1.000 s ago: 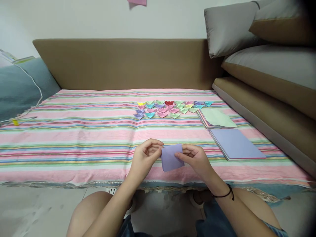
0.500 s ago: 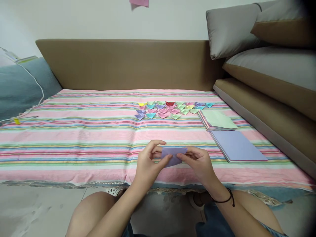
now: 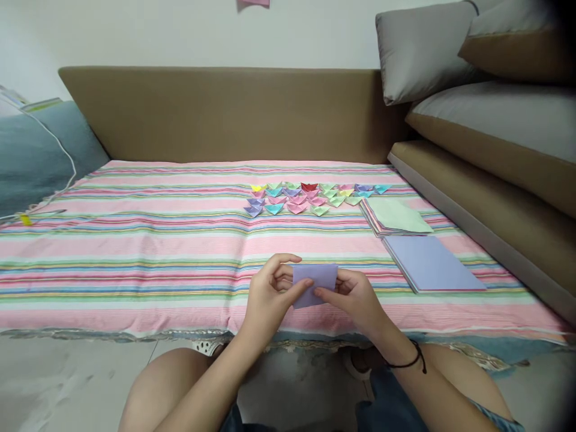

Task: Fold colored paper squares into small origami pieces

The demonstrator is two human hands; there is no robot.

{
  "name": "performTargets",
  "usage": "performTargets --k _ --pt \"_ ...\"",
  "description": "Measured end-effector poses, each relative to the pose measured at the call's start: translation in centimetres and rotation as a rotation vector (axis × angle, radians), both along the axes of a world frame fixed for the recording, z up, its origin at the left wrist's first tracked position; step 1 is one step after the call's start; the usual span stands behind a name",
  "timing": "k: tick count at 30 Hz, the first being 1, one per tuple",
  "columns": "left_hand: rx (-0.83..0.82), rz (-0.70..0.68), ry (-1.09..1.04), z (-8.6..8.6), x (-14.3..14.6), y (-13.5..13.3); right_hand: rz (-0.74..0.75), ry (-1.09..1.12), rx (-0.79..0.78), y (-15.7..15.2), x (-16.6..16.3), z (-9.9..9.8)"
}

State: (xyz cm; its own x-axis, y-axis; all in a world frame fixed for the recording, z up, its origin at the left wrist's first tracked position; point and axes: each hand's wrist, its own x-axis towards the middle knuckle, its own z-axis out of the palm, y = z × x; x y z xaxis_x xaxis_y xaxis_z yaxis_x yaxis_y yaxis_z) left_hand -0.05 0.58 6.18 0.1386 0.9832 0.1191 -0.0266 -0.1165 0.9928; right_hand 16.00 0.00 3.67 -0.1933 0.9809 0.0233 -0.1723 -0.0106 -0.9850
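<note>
A small folded sheet of purple paper (image 3: pixel 320 275) is held up between my two hands, just above the front part of the striped cloth. My left hand (image 3: pixel 273 292) pinches its left side, thumb on the near face and fingers behind. On the right side, my right hand (image 3: pixel 355 294) grips it the same way, its thumb tip near the middle of the paper. The fingertips behind the paper are hidden. Further back lie several rows of small folded paper boats (image 3: pixel 297 204) in pink, green, blue, purple, yellow and red.
To the right lie a stack of purple-topped paper (image 3: pixel 434 264) and a stack of pale green-topped paper (image 3: pixel 398 216). Grey and brown cushions (image 3: pixel 490 126) pile up at the right edge. A white cable (image 3: pixel 67 157) runs along the left. Striped cloth (image 3: pixel 135 252) covers the seat.
The purple paper now shows a flatter, more even rectangle toward me. My right thumb has slid left along it, and my right hand has shifted slightly left.
</note>
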Motion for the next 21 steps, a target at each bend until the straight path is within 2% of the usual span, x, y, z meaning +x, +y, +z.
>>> performTargets --k 7,15,21 --pt "0.027 -0.060 0.096 -0.6 -0.8 1.0 -0.081 0.000 -0.077 0.2 0.4 0.0" --pt "-0.146 -0.005 -0.095 -0.7 -0.5 1.2 -0.136 -0.004 -0.061 0.5 0.6 -0.2" --pt "-0.151 -0.015 -0.127 -1.1 0.0 1.1 -0.162 -0.112 -0.085 0.6 0.8 -0.6"
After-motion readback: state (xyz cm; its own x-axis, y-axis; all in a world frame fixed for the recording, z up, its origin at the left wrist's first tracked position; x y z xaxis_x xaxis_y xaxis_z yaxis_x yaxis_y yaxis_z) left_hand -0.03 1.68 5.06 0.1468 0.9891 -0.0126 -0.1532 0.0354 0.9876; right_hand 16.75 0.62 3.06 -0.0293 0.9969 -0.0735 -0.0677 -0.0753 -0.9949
